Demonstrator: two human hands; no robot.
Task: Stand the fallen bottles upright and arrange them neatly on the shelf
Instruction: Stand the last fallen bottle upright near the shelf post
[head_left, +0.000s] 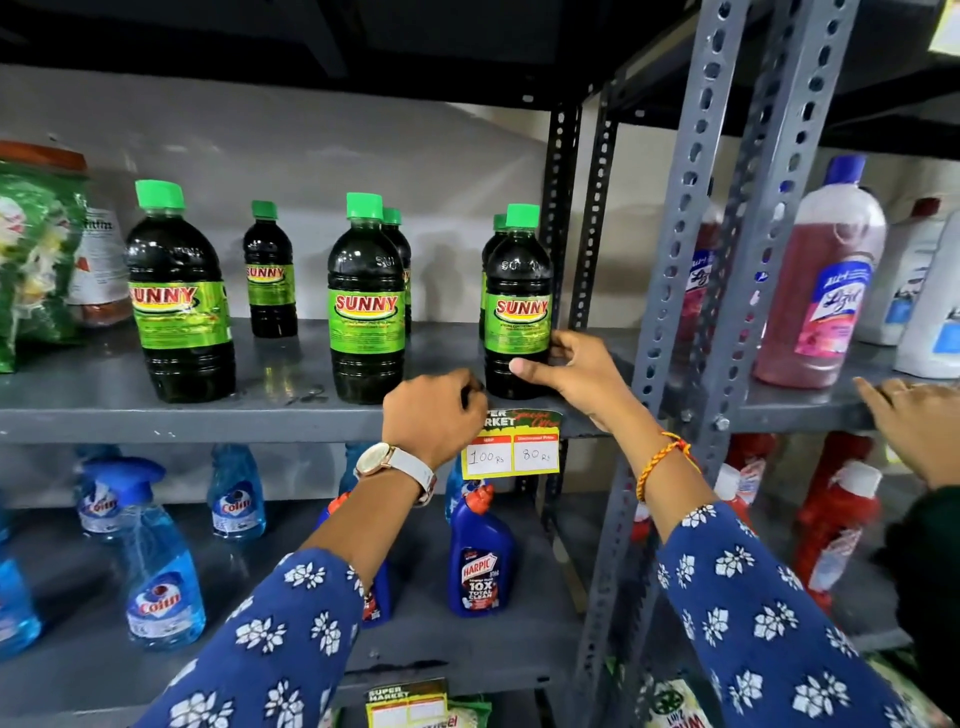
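Observation:
Several dark Sunny bottles with green caps stand upright on the grey shelf (104, 410). A large one (179, 296) is at the left and a small one (270, 275) stands further back. The middle bottle (366, 306) has another close behind it. My right hand (566, 374) grips the lower part of the rightmost bottle (517, 291), which stands at the shelf's front right corner with one more bottle behind it. My left hand (434, 415) is a closed fist at the shelf's front edge, just left of that bottle's base, with nothing visible in it.
A perforated steel upright (696, 260) stands right of the held bottle. A price tag (511, 449) hangs from the shelf edge. Colin sprays (161, 597) and a Harpic bottle (480, 566) are below. A pink Lizol bottle (826, 291) and another person's hand (914, 421) are on the neighbouring shelf.

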